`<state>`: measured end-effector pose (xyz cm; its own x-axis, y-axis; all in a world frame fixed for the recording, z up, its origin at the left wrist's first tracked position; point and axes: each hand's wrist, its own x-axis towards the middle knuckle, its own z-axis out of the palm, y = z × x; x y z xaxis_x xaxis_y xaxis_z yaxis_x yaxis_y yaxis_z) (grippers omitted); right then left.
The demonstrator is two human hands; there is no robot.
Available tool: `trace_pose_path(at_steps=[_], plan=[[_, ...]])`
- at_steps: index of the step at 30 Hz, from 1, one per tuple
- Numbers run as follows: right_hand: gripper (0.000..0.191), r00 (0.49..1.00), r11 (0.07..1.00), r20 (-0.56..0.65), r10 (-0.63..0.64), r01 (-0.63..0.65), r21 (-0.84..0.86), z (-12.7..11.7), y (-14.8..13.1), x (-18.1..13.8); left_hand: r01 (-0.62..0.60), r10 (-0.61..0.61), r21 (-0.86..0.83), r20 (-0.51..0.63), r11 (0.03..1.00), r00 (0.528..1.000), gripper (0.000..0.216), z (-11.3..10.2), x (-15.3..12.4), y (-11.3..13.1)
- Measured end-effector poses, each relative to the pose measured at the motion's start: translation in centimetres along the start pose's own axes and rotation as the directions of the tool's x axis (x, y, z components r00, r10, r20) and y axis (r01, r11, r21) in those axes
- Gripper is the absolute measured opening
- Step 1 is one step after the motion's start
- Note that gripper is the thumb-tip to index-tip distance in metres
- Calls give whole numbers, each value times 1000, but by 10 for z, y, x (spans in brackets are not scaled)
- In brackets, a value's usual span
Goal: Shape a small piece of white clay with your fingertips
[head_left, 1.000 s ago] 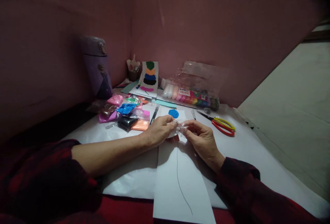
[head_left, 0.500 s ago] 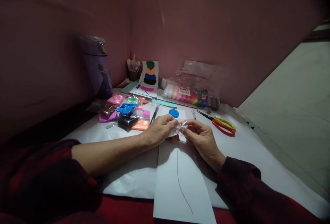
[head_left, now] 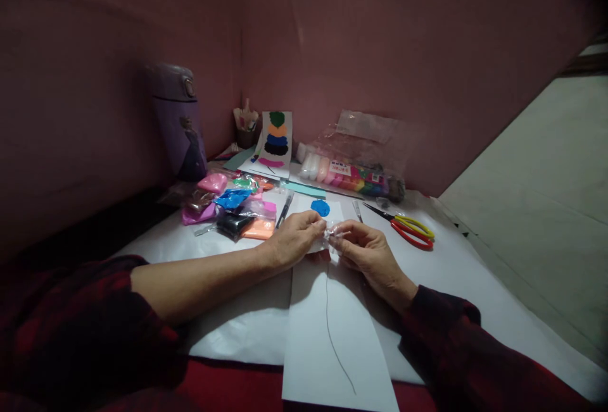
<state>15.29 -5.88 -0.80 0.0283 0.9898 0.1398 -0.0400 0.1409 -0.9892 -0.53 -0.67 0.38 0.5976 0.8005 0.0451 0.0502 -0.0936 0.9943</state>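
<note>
My left hand (head_left: pixel 291 242) and my right hand (head_left: pixel 368 252) meet over a white paper strip (head_left: pixel 332 342) with a curved black line drawn on it. Both pinch a small clear plastic wrapper (head_left: pixel 329 235) between their fingertips; what is inside it I cannot make out. A flat blue clay disc (head_left: pixel 320 208) lies on the paper just beyond the hands. Both forearms rest on the white sheet (head_left: pixel 456 285) that covers the table.
Several coloured clay packets (head_left: pixel 232 206) lie at the left. Red-and-yellow scissors (head_left: pixel 408 230) lie at the right. A clear bag of clay sticks (head_left: pixel 354 165), a card with coloured blobs (head_left: pixel 275 140), a purple flask (head_left: pixel 179 124) and a small cup of tools (head_left: pixel 246 127) stand by the wall.
My right hand has moved slightly left toward my left hand, and the wrapper between them is bunched tighter. Nothing else has moved.
</note>
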Motion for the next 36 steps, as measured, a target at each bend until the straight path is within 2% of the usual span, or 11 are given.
trace_pose_path(at_steps=[16, 22, 30, 36], plan=[[32, 999, 999, -42, -19, 17, -51, 0, 1, 0, -18, 18, 82, -1, 996, 1000, 30, 0, -1, 3], [30, 999, 998, -29, -25, 23, -54, 0, 2, -1, -12, 12, 28, 2, 1000, 1000, 31, 1, -1, 4], [29, 989, 992, -114, -100, 90, -87, 0, 1, -1, -63, 79, -160, 101, 985, 992, 32, -2, -1, 3], [29, 988, 985, -102, -118, 103, -137, -4, 1, -1, -35, 41, -205, 25, 978, 999, 29, 1, -1, 3]])
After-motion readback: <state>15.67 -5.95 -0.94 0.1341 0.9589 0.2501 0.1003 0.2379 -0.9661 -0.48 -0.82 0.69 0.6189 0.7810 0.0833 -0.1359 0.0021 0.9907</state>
